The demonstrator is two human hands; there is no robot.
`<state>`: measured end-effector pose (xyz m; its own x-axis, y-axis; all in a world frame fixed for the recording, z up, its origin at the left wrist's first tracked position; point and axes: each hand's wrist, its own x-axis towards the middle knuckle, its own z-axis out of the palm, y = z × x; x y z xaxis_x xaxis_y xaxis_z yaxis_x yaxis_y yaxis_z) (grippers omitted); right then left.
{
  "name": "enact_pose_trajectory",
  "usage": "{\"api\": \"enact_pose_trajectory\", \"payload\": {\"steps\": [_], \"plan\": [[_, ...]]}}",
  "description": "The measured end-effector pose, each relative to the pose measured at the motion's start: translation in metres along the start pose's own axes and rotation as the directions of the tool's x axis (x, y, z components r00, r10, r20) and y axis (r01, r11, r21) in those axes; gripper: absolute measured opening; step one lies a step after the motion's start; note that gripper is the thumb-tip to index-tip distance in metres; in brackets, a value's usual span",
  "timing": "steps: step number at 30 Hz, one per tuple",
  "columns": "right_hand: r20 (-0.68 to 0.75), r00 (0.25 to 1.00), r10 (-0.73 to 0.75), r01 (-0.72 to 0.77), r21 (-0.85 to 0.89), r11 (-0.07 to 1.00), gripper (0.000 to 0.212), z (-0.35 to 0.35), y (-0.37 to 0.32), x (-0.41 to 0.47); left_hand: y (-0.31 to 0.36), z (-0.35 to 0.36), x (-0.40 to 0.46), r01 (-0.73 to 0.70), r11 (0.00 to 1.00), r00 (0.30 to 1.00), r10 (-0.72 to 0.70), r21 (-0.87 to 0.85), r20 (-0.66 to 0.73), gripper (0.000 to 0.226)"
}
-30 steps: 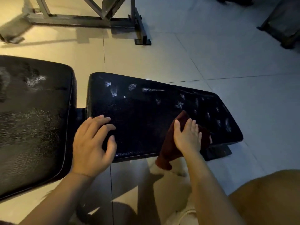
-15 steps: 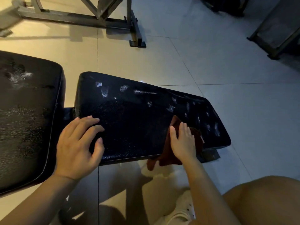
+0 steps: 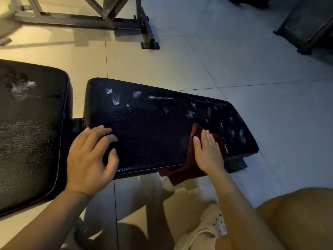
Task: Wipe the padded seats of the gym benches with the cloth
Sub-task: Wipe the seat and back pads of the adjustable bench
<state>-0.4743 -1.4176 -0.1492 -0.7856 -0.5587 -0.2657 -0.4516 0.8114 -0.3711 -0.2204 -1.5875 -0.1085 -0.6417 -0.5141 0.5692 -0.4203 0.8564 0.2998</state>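
tiled floor [image 3: 234, 56], pale, carrying all items. back pad [image 3: 27, 132], black, large, at the left edge of the view, its surface scuffed with pale marks. seat pad [image 3: 153, 127], black, padded, just right of the back pad with a narrow gap between them; pale smudges along its far edge and toward its right end. metal frame [image 3: 115, 20] of other equipment on the floor beyond the seat pad, well apart from it. second dark frame [image 3: 304, 26] at the far right corner of the view. left hand [image 3: 90, 159], fingers spread and lightly bent, resting on the near left corner of the seat pad, holding nothing. right hand [image 3: 207, 152], fingers straight and together, pressing flat on the cloth. cloth [image 3: 191, 170], dark red, at the seat pad's near edge toward its right end, part hanging over that edge. white shoe [image 3: 210, 226] on the floor below.
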Motion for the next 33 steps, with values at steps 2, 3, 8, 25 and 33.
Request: {"api": "enact_pose_trajectory", "payload": {"steps": [2, 3, 8, 25, 33], "plan": [[-0.005, 0.995, 0.104, -0.104, -0.002, 0.995, 0.062, -0.007, 0.005, 0.011, -0.001, 0.000, 0.000, -0.003, 1.000, 1.000, 0.003, -0.001, 0.002, 0.036], [-0.012, 0.992, 0.129, -0.129, 0.021, 0.991, 0.061, -0.008, 0.000, 0.010, -0.001, 0.001, 0.001, -0.006, 1.000, 1.000, 0.006, -0.003, -0.001, 0.036], [-0.064, 0.975, -0.212, 0.215, 0.046, 0.975, 0.055, 0.022, -0.056, -0.055, 0.000, 0.000, 0.000, -0.016, 1.000, 1.000, 0.016, 0.011, -0.006, 0.036], [-0.012, 0.994, -0.111, 0.111, 0.006, 0.994, 0.060, 0.010, -0.024, -0.014, 0.003, 0.002, 0.000, 0.030, 0.999, 0.999, -0.029, 0.012, -0.022, 0.036], [0.075, 0.804, -0.590, 0.590, 0.021, 0.807, 0.066, 0.023, -0.114, -0.059, 0.004, -0.002, 0.001, 0.040, 0.999, 0.999, -0.040, 0.001, 0.011, 0.035]]}}
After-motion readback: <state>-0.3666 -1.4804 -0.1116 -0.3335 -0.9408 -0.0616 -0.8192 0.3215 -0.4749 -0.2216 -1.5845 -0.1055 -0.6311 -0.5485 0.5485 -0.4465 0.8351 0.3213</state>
